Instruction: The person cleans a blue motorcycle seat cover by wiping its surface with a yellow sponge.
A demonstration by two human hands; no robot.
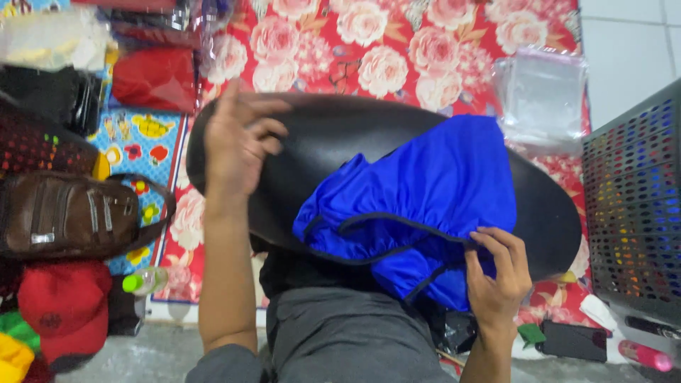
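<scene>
A long black padded seat [333, 135] lies across my lap, above my grey trousers. A bright blue stretch cover [433, 188] with dark piping is pulled over its right half. My left hand [237, 142] rests flat on the seat's bare left end, fingers curled loosely on the black surface. My right hand [496, 273] pinches the blue cover's elastic hem at the seat's near edge, where the fabric bunches.
A red floral mat [383, 50] covers the floor beyond. Clear plastic bags [543, 96] lie at the upper right, a dark perforated basket [631, 206] at the right. A brown bag [67, 213], red cap [64, 305] and small bottle [145, 281] sit left. A phone [573, 340] lies lower right.
</scene>
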